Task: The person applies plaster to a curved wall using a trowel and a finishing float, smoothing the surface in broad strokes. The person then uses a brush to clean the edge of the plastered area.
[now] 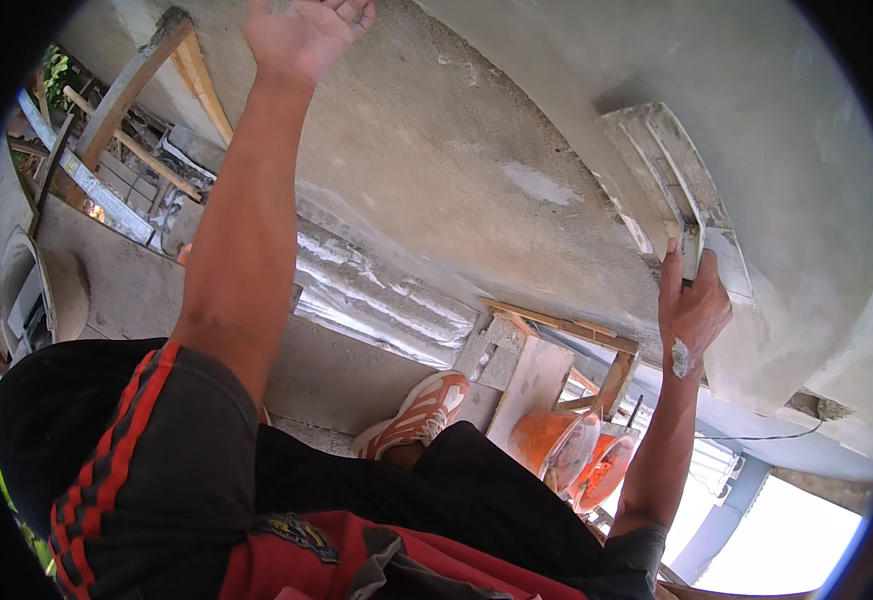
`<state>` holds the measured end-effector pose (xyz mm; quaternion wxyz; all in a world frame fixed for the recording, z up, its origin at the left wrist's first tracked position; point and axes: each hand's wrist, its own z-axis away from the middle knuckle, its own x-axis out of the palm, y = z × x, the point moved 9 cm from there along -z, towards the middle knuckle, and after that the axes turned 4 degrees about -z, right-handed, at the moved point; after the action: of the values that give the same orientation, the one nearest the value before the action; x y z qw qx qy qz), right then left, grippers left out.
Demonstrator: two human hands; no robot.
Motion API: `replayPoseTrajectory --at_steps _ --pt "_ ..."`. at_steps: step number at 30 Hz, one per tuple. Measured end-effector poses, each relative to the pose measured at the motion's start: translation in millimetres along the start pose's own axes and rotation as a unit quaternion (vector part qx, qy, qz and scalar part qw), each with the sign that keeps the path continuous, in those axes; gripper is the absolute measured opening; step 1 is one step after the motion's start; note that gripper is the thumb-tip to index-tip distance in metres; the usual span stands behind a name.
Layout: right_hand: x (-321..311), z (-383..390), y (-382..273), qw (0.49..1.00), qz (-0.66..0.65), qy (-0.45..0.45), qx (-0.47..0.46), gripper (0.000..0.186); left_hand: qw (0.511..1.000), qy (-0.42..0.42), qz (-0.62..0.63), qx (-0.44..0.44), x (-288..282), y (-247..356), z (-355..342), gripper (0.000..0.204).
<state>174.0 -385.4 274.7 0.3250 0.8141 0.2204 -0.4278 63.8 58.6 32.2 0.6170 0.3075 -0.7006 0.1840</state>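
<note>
My right hand is closed round the handle of a plastering trowel, whose long, mortar-smeared blade lies against the wall. Wet grey plaster covers the wall around and to the right of the blade, with a curved edge on its left side. A smear of plaster sticks to my right wrist. At the upper edge my left hand is raised in front of the rougher, browner wall surface, palm showing. Its fingers are partly cut off by the picture's edge, and nothing shows in it; whether it touches the wall I cannot tell.
Two orange buckets stand below my right forearm beside a wooden frame. My shoe rests on grey planks. Timber props and a long metal straightedge lie at the left. A cable hangs from a hole in the wall.
</note>
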Motion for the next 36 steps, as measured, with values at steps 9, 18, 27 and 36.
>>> replayPoseTrajectory --at_steps 9,18,27,36 --pt "-6.8 2.3 35.9 0.987 -0.110 0.046 0.110 0.043 0.997 0.059 -0.026 0.035 1.3 -0.5 4.1 0.073" --pt "35.7 34.7 36.5 0.998 -0.044 -0.045 -0.004 0.039 1.000 -0.023 -0.009 0.015 9.1 -0.5 4.3 0.074" --pt "16.1 71.4 110.4 0.991 -0.052 -0.021 0.124 0.037 0.988 0.025 -0.151 0.032 1.0 7.5 4.8 0.085" --pt "25.3 34.6 46.9 0.999 -0.034 -0.038 0.010 0.038 0.989 0.042 -0.134 0.037 10.0 1.4 8.5 0.086"
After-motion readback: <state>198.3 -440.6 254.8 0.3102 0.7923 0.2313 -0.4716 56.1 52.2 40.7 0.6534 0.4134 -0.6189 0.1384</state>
